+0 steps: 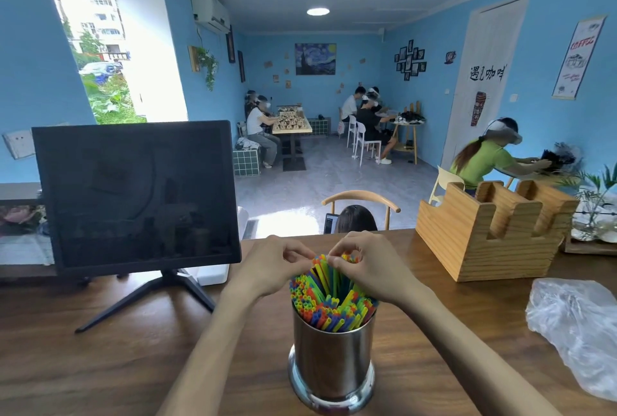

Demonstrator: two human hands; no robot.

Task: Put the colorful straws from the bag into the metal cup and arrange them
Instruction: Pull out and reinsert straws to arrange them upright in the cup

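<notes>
Both hands' grip (pixel 322 257) pinches colorful straws (pixel 329 302) standing in the metal cup (pixel 332 362).

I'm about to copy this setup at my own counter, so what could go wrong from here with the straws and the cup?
1. The straws fan out well above the cup rim; with the left hand and right hand pinching the far tips, a tug could flick some onto the table.
2. The cup is tall and narrow, so pushing sideways at the tips might tip it.
3. The plastic bag lies loose near the right forearm and could be swept off.
</notes>
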